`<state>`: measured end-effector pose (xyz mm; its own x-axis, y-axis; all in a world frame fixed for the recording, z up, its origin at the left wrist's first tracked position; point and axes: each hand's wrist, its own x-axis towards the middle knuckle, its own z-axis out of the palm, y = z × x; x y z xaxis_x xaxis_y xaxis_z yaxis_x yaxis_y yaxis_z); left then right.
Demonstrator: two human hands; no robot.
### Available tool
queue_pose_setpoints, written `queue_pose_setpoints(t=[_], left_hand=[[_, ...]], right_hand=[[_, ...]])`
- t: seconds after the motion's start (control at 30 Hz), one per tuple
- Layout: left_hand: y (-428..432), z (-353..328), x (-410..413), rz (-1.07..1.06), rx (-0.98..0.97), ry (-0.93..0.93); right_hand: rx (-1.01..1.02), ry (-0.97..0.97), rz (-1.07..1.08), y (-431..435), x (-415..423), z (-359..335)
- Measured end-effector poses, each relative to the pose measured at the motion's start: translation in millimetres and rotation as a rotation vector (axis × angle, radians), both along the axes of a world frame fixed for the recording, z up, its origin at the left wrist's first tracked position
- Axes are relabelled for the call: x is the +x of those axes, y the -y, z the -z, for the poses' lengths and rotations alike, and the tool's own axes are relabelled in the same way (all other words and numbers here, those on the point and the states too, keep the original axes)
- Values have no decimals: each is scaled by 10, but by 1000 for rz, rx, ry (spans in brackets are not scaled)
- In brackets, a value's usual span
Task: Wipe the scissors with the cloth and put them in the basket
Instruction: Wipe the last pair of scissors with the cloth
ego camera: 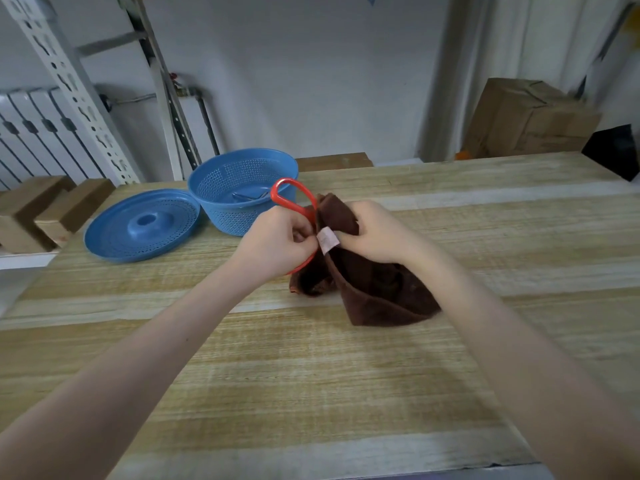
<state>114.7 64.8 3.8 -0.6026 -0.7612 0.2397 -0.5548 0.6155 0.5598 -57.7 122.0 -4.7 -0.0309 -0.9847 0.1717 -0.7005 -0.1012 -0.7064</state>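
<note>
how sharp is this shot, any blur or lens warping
In the head view the wide-angle lens leans the shelf upright and bows the table edge; there the cardboard box at far right is smeared, while the left hand, right hand, scissors and cloth look fairly sharp; head-view light is soft and even, no glare.

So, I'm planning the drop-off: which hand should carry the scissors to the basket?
Left. The left hand grips the scissors by their red handles, and the blue basket stands on that side; the right hand holds the cloth.
</note>
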Motion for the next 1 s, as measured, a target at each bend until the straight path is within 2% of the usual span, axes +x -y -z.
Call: queue_pose_setpoints(t=[0.07,0.2,0.4,0.57,0.7,0.83,1.0], left_hand=[[-14,-22,1,18,18,-1],[-23,-8,59,34,57,10],[-2,-59,39,43,87,3],[-9,-62,15,46,113,6],[-22,-46,45,59,121,17],[-6,-40,77,45,150,-1],[30,-59,100,30,142,13]], right_hand=[[-16,-45,-10,20,21,-4],[28,-8,-85,2,-44,-15],[74,-5,-68,17,-144,-30],[34,-60,-102,53,-38,-26],[59,41,-96,24,-123,54],[70,97,-4,-1,-274,167],[-83,396,221,-34,-329,148]])
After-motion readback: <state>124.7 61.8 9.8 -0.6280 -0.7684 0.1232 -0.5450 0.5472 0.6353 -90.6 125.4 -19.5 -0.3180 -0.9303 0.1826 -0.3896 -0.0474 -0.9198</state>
